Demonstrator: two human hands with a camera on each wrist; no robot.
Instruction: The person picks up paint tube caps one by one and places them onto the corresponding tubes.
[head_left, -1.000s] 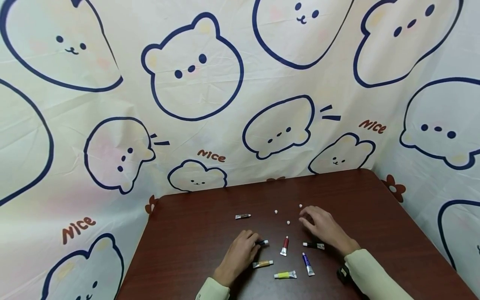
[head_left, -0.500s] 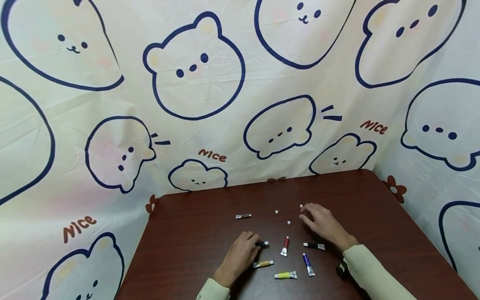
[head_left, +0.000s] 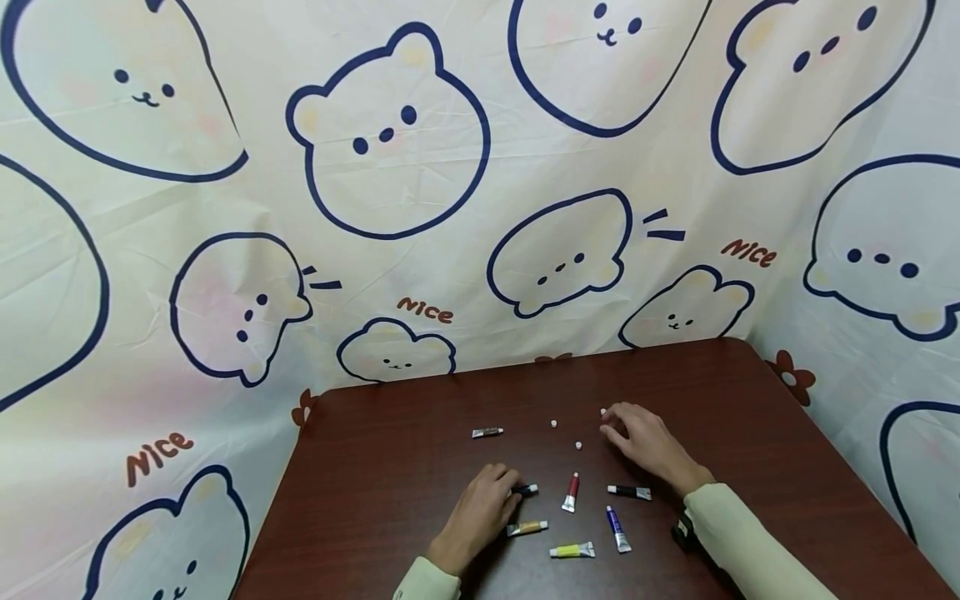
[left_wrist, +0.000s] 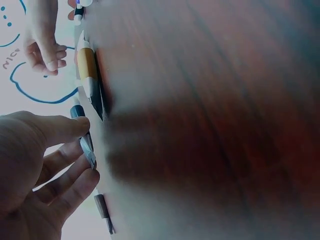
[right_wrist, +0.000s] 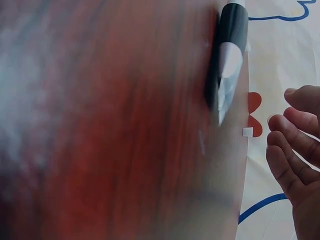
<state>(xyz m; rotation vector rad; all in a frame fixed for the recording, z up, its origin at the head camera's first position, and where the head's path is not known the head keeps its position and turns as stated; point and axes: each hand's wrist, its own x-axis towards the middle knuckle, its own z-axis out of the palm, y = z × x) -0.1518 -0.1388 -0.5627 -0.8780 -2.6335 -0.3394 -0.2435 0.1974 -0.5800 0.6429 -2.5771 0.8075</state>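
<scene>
Loose-fingered, the right hand [head_left: 647, 440] edges far, bringing the farthest cap [head_left: 603, 412] within reach; the left hand [head_left: 478, 507] pinches a dark tube [head_left: 527, 490].

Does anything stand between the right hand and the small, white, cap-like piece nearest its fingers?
Nothing visible does: in the head view, the right hand is beside the small, white, cap-like piece, with nothing between them. The slim black tube with a silver end nearest that hand lies outside that gap.

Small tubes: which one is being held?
The dark tube pinched by the left hand; the black tube near the right hand and all the rest lie untouched.
</scene>
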